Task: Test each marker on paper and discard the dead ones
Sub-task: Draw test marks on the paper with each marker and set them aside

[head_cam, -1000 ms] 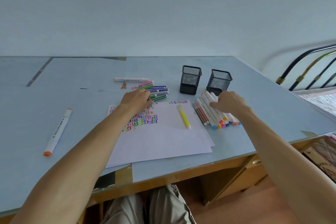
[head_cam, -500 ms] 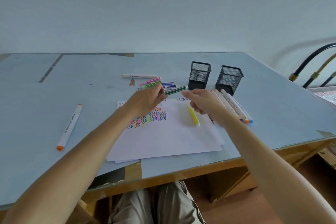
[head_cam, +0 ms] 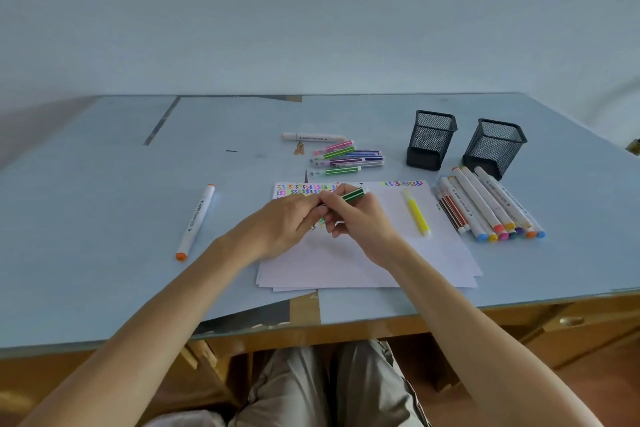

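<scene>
1. A green striped marker point(head_cam: 352, 194) is gripped by both hands above the paper point(head_cam: 367, 253); the fingers of the right hand point(head_cam: 360, 222) are curled round its barrel, and those of the left hand point(head_cam: 287, 224) are closed on its near end.
2. Whether the cap is on or off cannot be told, since that end is hidden by the fingers.
3. Rows of coloured squiggles point(head_cam: 304, 188) are seen along the far edge of the paper, and a yellow highlighter point(head_cam: 417, 215) is laid on its right part.
4. A row of white-barrelled markers point(head_cam: 485, 204) is laid just right of the paper; a cluster of thin striped markers point(head_cam: 348, 158) is set beyond it.
5. Two black mesh pen holders point(head_cam: 431, 139) are stood upright, side by side, behind the white markers.
6. An orange-tipped marker point(head_cam: 195, 221) is laid well apart to the left.
7. Everything is borne by a pale blue desk top point(head_cam: 104, 218) with a wooden front edge, set against a plain pale wall point(head_cam: 311, 10).
</scene>
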